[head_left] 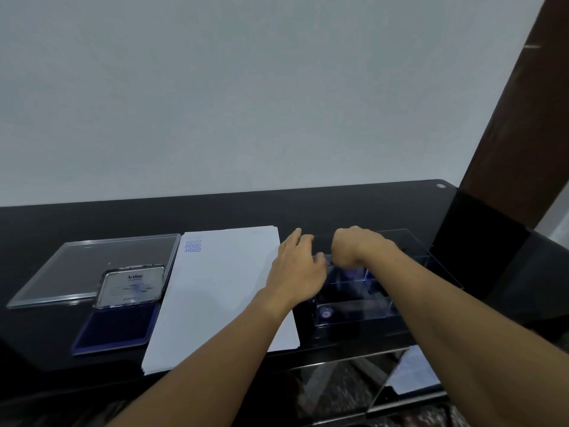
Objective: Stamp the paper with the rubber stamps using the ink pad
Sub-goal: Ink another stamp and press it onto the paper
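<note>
One camera, on person's head. Looks forward, bit down, across black tabletop [215, 215] toward pale wall [246, 87]. Wide view. Close up: left hand [297, 268], right hand [358, 246] low in middle.

place: office | black desk [215, 214] | paper stack [221, 288] | ink pad [120, 328] | plain wall [246, 87]

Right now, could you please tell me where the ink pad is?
In the head view, the open ink pad lies on the black table at left, just beside the paper stack.
</note>
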Motion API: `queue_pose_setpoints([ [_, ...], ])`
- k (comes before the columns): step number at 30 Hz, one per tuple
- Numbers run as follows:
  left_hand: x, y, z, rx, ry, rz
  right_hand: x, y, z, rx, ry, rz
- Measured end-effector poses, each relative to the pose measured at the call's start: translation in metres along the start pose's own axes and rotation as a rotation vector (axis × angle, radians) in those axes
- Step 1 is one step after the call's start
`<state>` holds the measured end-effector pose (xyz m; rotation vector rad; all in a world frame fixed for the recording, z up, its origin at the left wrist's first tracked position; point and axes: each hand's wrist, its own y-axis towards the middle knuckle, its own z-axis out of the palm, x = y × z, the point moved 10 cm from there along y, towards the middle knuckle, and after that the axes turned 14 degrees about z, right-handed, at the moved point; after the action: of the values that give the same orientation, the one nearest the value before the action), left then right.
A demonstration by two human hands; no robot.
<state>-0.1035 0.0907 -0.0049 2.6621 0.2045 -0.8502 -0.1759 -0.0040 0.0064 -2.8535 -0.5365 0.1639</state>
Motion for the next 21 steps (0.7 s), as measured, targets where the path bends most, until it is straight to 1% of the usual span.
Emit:
queue_pose_setpoints([
  [6, 0.005, -0.009, -0.028, -0.028, 0.009, 0.007, -0.003, -0.002, -0.003, -0.012, 0.122, -0.02],
  [11, 0.017, -0.025, -0.056, -0.054, 0.004, -0.02, -0.004, -0.013, -0.014, -0.046, 0.21, -0.052],
  [17, 0.04, -0.054, -0.094, -0.11, -0.002, -0.056, 0.01, -0.039, -0.04, -0.164, 0.424, -0.073],
  [21, 0.061, -0.076, -0.119, -0.145, -0.009, -0.087, 0.036, -0.061, -0.052, -0.221, 0.562, -0.137],
])
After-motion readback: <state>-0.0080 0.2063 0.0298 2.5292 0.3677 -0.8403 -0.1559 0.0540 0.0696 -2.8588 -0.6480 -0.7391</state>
